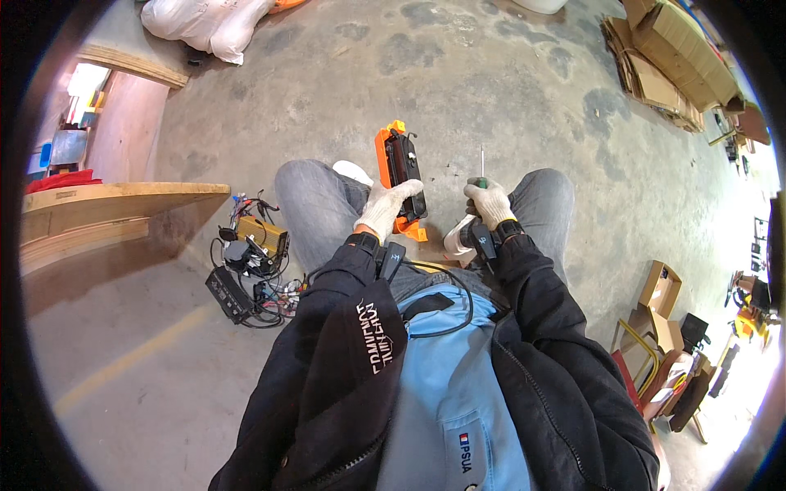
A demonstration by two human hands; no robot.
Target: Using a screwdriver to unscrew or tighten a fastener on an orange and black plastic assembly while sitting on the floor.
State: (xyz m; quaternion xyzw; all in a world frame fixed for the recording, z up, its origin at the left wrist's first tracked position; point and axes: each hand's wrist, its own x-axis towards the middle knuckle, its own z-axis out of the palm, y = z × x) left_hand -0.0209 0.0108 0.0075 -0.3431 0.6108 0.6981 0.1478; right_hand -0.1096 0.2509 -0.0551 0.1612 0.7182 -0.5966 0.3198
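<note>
My left hand (pixel 386 206), in a white glove, is closed on an elongated black device (pixel 406 163) set in an orange plastic housing (pixel 382 155), held upright-lengthwise between my knees above the floor. My right hand (pixel 488 202), also gloved, grips a screwdriver by its green handle (pixel 483 183), its metal shaft (pixel 482 160) pointing away from me, right of the device and apart from it.
A pile of electronic parts and cables (pixel 250 282) lies by my left leg, near a wooden shelf (pixel 123 196). White sacks (pixel 196 24) sit at the back left, stacked cardboard (pixel 659 65) at the back right. An open box (pixel 659 290) and a folding chair (pixel 634 356) are at right.
</note>
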